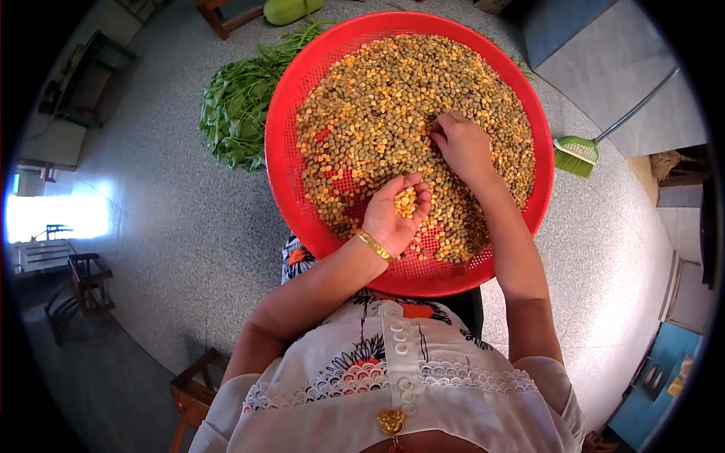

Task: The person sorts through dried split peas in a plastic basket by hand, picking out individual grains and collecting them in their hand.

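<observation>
A large round red plastic sieve basket (281, 151) holds a mix of brownish-green beans (483, 83) and yellow corn-like kernels (389, 49). My left hand (387, 217) is cupped, palm up, above the near part of the basket, its fingers curled around a small pile of yellow kernels (405, 201). Above the middle right of the mix is my right hand (464, 149), its fingertips pinched together at the surface. What it pinches, if anything, is hidden. Through thin spots in the layer, the red mesh shows near my left hand.
Leafy green vegetables (242, 106) lie on the speckled floor (204, 234) left of the basket. A pale green gourd (291, 9) is at the top. A green broom (578, 155) stands at the right, and a wooden stool (196, 389) at the lower left.
</observation>
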The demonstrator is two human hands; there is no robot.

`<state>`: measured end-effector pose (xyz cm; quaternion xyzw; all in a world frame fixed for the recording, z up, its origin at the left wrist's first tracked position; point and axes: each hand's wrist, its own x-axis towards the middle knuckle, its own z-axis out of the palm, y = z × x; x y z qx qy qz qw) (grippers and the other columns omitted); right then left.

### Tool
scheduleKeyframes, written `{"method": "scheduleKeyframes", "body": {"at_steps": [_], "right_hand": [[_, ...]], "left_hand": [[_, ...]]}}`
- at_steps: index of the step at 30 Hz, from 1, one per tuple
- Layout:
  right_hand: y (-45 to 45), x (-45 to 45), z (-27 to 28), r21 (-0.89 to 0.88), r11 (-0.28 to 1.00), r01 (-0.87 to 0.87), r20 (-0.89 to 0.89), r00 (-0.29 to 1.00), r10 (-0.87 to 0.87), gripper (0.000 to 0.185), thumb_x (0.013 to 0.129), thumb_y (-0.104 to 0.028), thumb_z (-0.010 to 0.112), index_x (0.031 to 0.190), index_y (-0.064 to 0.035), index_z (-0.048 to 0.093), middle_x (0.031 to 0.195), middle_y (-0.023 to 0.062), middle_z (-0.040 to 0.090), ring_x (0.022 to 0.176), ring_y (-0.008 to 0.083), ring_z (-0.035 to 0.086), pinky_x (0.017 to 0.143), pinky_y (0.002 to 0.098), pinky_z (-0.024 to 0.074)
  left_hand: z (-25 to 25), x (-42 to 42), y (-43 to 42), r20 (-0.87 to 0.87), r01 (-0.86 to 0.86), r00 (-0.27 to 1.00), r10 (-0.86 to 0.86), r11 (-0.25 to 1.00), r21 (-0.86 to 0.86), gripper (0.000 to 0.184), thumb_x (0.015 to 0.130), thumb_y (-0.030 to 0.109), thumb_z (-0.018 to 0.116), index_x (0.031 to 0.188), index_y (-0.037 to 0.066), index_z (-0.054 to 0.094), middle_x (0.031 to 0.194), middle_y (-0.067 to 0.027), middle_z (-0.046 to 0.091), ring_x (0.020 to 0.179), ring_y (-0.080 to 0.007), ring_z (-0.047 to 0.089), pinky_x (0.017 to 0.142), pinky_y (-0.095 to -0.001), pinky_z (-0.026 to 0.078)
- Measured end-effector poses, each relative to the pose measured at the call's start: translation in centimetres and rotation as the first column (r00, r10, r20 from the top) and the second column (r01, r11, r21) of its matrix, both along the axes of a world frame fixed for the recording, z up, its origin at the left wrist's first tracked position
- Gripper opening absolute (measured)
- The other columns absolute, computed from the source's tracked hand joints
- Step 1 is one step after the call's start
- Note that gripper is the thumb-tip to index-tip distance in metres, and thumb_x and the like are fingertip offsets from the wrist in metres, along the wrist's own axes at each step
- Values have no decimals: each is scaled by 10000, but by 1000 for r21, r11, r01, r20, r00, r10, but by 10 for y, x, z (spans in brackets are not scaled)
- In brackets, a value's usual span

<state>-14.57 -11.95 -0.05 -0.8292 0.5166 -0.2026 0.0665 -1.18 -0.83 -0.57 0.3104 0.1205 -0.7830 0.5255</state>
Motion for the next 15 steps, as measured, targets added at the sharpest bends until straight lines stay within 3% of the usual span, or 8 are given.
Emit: {"method": "scheduleKeyframes", "body": {"at_steps": [4, 6, 7, 8, 10, 12, 14, 15], "right_hand": [[1, 1, 5, 6, 1000, 6, -43, 999, -6, 91, 708, -88, 587, 765, -40, 535, 783, 96, 576, 673, 268, 573, 594, 358, 460], [1, -2, 11, 150, 989, -14, 130, 991, -6, 82, 702, -73, 579, 756, -34, 532, 768, 111, 585, 668, 278, 577, 585, 360, 463], [3, -3, 17, 303, 948, -96, 296, 955, 3, 92, 713, -64, 585, 791, -29, 550, 720, 89, 584, 623, 203, 564, 578, 305, 452], [4, -4, 18, 302, 948, -99, 295, 956, 6, 92, 713, -64, 585, 791, -29, 550, 720, 89, 584, 623, 203, 564, 578, 305, 452], [5, -2, 21, 506, 656, -561, 664, 738, 119, 129, 726, -65, 604, 841, -22, 565, 693, 54, 566, 618, 126, 530, 585, 255, 436], [9, 3, 26, 581, 543, -607, 697, 715, 54, 161, 745, -82, 614, 890, -25, 574, 673, 25, 547, 639, 87, 508, 596, 232, 425], [8, 9, 23, 386, 888, -251, 507, 861, 23, 185, 747, -66, 604, 924, -19, 576, 729, 62, 578, 662, 124, 544, 620, 250, 441], [5, 10, 13, 169, 973, -159, 430, 900, 73, 240, 753, -31, 557, 990, -50, 585, 789, 89, 584, 684, 190, 572, 641, 302, 463]], "left_hand": [[1, 0, -1, -6, -12, 1000, 12, 1000, 23, 193, 875, 168, 467, 969, 12, 530, 893, -86, 535, 805, -167, 520, 739, -275, 467], [0, 1, -1, -10, -23, 1000, 23, 999, 34, 193, 874, 169, 468, 966, 12, 531, 892, -86, 535, 808, -168, 520, 743, -280, 468], [-3, 1, -1, -22, -21, 1000, 21, 1000, 19, 189, 873, 168, 471, 964, 14, 532, 890, -86, 535, 807, -170, 519, 747, -285, 468], [-4, 2, -1, -33, -18, 999, 18, 1000, 6, 185, 871, 166, 475, 962, 16, 534, 888, -86, 535, 806, -171, 517, 751, -289, 469], [0, 2, -1, -31, -35, 999, 36, 999, 12, 186, 870, 168, 477, 963, 16, 534, 889, -86, 534, 797, -173, 518, 753, -290, 470], [6, 2, -1, -27, -51, 998, 52, 999, 19, 188, 870, 170, 479, 964, 17, 535, 889, -86, 533, 788, -175, 519, 754, -291, 472], [9, 1, -2, -28, -70, 997, 73, 994, 86, 169, 877, 194, 470, 902, 39, 532, 842, -67, 531, 724, -153, 510, 662, -247, 474], [5, 2, -2, -27, -71, 997, 74, 994, 85, 169, 877, 194, 470, 902, 39, 532, 842, -67, 531, 724, -153, 510, 662, -247, 474]]}}
